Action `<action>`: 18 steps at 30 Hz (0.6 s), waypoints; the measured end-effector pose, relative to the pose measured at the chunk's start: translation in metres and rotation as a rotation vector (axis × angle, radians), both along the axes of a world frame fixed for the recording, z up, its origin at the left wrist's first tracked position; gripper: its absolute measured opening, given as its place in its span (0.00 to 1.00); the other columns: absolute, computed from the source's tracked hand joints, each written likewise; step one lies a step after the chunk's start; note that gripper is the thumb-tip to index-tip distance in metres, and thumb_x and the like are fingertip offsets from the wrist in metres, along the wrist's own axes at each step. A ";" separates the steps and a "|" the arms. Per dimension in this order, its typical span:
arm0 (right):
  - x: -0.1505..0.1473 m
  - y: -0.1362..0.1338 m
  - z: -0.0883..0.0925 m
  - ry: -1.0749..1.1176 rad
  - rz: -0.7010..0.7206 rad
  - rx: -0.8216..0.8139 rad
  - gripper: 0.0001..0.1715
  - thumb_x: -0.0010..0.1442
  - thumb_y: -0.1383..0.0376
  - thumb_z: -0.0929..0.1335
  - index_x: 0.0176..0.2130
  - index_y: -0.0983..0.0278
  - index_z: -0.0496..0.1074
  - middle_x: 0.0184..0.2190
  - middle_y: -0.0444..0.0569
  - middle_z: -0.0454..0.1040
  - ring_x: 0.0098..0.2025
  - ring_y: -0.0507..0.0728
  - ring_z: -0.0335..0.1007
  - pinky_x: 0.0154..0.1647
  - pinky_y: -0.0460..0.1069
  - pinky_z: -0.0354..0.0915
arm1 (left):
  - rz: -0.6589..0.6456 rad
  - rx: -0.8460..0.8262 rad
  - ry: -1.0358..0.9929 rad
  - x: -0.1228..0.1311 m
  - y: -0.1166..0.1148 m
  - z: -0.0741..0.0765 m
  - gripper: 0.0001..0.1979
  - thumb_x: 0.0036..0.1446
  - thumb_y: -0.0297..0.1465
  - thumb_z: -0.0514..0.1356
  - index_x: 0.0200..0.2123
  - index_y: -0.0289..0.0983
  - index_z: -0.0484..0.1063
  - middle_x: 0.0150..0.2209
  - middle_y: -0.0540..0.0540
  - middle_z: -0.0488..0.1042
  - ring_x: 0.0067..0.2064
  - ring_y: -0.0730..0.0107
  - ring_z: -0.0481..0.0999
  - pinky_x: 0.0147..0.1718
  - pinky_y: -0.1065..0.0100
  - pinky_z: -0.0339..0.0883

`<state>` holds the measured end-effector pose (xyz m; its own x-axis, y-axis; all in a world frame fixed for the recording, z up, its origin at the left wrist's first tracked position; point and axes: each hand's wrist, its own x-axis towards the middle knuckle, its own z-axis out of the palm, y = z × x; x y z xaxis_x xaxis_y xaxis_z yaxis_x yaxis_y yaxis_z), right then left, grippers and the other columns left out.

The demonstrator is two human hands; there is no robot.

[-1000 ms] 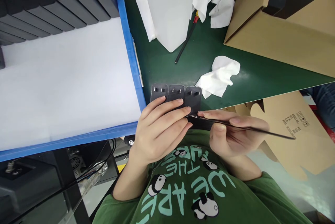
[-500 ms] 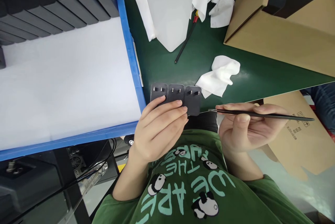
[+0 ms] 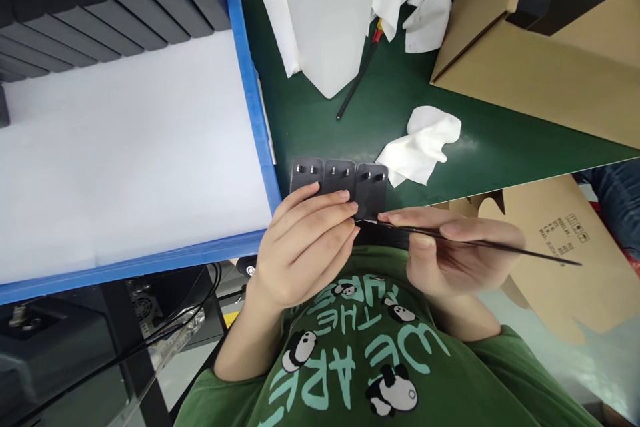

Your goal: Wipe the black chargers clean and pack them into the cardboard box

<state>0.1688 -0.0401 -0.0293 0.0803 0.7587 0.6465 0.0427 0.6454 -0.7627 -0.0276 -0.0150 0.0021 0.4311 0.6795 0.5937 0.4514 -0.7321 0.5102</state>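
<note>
Three dark grey plug adapters (image 3: 371,190) stand side by side in a row at the table's near edge, each with two metal prongs on its face. My left hand (image 3: 305,254) lies across their lower faces, its fingers holding them together and hiding part of them. In my right hand (image 3: 450,254) is a slim black pair of tweezers (image 3: 505,248), pinched between thumb and fingers. The tweezers' tips reach the lower edge of the right-hand adapter, close to my left fingertips; whether they touch is too fine to tell.
A blue-edged tray (image 3: 253,94) lined with white holds a row of dark grey blocks (image 3: 165,10). On the green table (image 3: 310,124) lie a crumpled white cloth (image 3: 423,140), a black stick-like tool (image 3: 356,84) and a pale sheet (image 3: 327,14). A cardboard box (image 3: 540,74) stands at right.
My right hand has moved left with the tweezers, bringing their tips to the lower edge of the right-hand adapter. My left hand and the adapters stay nearly where they were.
</note>
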 end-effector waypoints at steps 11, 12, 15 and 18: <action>0.001 -0.001 -0.003 -0.038 -0.072 -0.001 0.35 0.52 0.86 0.67 0.56 0.63 0.66 0.45 0.47 0.80 0.42 0.56 0.81 0.39 0.52 0.83 | 0.003 -0.026 -0.015 0.002 0.000 -0.001 0.10 0.49 0.16 0.69 0.35 0.30 0.76 0.40 0.40 0.82 0.48 0.60 0.82 0.57 0.57 0.73; 0.001 -0.001 -0.004 -0.044 -0.077 0.003 0.35 0.53 0.85 0.68 0.56 0.63 0.66 0.45 0.46 0.80 0.41 0.55 0.81 0.38 0.52 0.83 | 0.006 -0.025 -0.015 0.002 0.000 -0.001 0.10 0.49 0.16 0.69 0.35 0.30 0.76 0.40 0.41 0.82 0.48 0.60 0.82 0.57 0.57 0.73; 0.002 -0.001 -0.005 -0.056 -0.092 0.002 0.35 0.54 0.84 0.68 0.56 0.61 0.66 0.45 0.45 0.80 0.40 0.55 0.81 0.39 0.52 0.84 | 0.009 -0.021 -0.012 0.002 0.000 0.001 0.09 0.50 0.17 0.69 0.35 0.30 0.75 0.40 0.41 0.82 0.48 0.61 0.82 0.56 0.57 0.74; 0.003 -0.003 -0.006 -0.064 -0.089 -0.004 0.34 0.55 0.83 0.69 0.57 0.61 0.65 0.46 0.46 0.80 0.41 0.56 0.81 0.41 0.54 0.83 | 0.013 -0.014 0.000 0.002 0.000 0.001 0.08 0.53 0.18 0.68 0.35 0.32 0.75 0.39 0.43 0.83 0.48 0.62 0.82 0.55 0.56 0.75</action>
